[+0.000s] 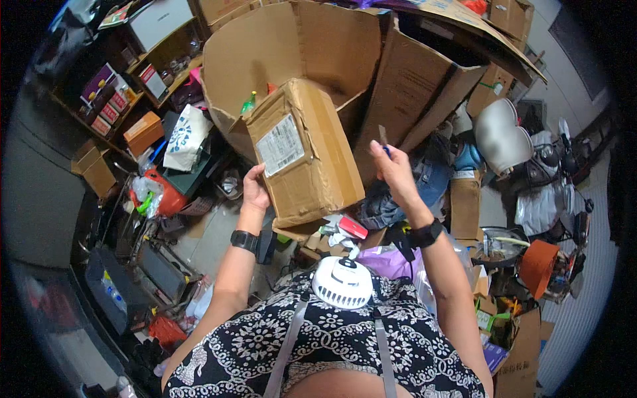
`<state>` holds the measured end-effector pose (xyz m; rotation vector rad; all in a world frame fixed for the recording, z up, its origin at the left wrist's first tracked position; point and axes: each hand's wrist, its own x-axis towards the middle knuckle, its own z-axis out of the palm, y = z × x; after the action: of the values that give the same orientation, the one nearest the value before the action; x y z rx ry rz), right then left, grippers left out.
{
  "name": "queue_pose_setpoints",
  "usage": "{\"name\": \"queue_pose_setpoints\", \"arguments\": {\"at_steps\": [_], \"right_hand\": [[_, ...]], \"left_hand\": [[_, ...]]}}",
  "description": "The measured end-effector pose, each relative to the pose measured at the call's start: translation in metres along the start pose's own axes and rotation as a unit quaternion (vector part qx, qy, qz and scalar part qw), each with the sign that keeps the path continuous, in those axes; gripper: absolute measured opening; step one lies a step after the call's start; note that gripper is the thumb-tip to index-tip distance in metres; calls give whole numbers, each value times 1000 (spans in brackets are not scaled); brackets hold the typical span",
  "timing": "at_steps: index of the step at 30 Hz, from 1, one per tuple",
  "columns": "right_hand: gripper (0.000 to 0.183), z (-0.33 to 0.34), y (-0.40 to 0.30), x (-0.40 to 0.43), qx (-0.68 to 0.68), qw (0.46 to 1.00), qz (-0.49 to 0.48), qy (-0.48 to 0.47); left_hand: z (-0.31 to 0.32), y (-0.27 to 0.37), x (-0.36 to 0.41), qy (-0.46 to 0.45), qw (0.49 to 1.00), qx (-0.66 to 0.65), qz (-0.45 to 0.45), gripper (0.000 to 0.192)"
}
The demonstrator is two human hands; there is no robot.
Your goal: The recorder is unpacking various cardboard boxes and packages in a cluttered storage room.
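A taped brown cardboard box (334,149) is tilted up in front of me, with a white shipping label (280,144) on its left face. My left hand (256,189) grips the box by its lower left side, thumb on the face near the label's corner. To the right of the box, and apart from it, my right hand (395,171) holds a small knife (382,135) with its blade pointing up. Most of the knife's handle is hidden by my fingers; a bit of blue shows there. Behind the box stands a large open cardboard carton (251,49).
A green bottle (249,102) pokes up inside the large carton. Flattened cardboard (405,84) leans to its right. Shelves with boxes (143,133) and a white printed bag (186,138) are at left. Blue jeans (430,186) and clutter lie at right. A white fan (343,282) hangs at my chest.
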<state>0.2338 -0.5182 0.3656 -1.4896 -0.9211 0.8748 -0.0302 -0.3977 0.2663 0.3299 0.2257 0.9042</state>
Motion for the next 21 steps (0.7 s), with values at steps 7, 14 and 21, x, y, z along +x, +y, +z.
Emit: {"name": "queue_pose_setpoints", "arguments": {"at_steps": [7,14,21], "right_hand": [[36,18,30,4,164,968,101,-163],[46,35,10,-5,197,972,91,-86],[51,63,45,9,-32,994,-101,-2]], "left_hand": [[-12,-10,12,1,999,-22,-44,37],[25,-7,10,86,976,188,-67,51],[24,-27,25,143,912,358,142,46]]}}
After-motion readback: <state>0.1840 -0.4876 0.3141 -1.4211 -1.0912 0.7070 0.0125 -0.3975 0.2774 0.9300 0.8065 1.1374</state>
